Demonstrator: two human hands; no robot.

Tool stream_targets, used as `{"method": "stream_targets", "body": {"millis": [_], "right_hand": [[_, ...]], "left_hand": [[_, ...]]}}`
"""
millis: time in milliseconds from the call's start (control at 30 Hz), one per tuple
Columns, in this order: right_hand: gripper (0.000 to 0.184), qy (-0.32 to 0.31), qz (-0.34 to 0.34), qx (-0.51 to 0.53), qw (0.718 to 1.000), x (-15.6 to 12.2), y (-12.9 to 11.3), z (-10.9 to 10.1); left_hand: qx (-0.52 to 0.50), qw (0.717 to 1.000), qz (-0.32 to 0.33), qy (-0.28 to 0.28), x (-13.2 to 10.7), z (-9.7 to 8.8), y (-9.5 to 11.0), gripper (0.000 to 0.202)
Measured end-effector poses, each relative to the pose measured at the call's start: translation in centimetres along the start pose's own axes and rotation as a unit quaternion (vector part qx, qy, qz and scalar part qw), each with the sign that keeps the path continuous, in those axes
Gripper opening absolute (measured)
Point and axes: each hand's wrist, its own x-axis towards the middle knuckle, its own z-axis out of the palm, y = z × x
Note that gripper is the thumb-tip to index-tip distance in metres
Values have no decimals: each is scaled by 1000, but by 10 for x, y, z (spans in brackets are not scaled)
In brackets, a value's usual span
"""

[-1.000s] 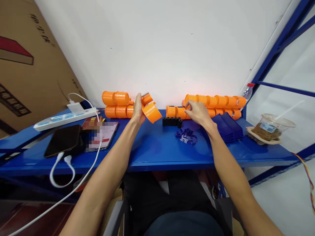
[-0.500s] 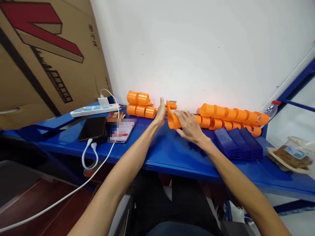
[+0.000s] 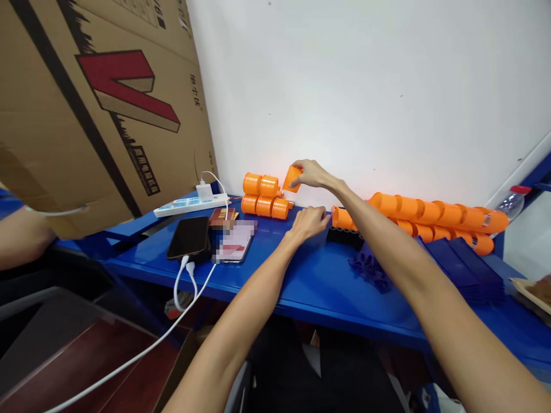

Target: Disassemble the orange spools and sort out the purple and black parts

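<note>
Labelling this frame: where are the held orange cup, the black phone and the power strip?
orange cup [image 3: 293,178]: head view, on its side wall.
black phone [image 3: 189,236]: head view, middle of its screen.
power strip [image 3: 190,204]: head view, middle of its top face.

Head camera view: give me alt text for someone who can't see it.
The right hand holds a small orange cup next to a short stack of orange cylinders by the wall. The left hand rests curled on the blue bench, with a long orange row to its right and a black phone to its left.
</note>
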Motion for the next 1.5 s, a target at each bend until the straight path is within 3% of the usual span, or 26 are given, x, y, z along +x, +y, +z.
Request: {"method": "stream_targets", "body": {"millis": [200, 600, 1133, 1400, 1500], "right_hand": [[75, -65, 49, -42, 996, 24, -6, 20], [72, -58, 45, -57, 996, 35, -8, 45], [60, -80, 38, -75, 993, 14, -10, 48], [88, -59, 57, -13, 997, 7, -6, 34], [88, -43, 56, 1, 997, 2, -2, 21]], "left_hand": [[1, 999, 44, -22, 1, 2, -2, 34], [2, 998, 56, -26, 4, 7, -5, 38], [13, 998, 58, -25, 7, 13, -7, 41], [36, 998, 51, -24, 7, 14, -6, 35], [38, 997, 55, -28, 7, 16, -6, 34]]}}
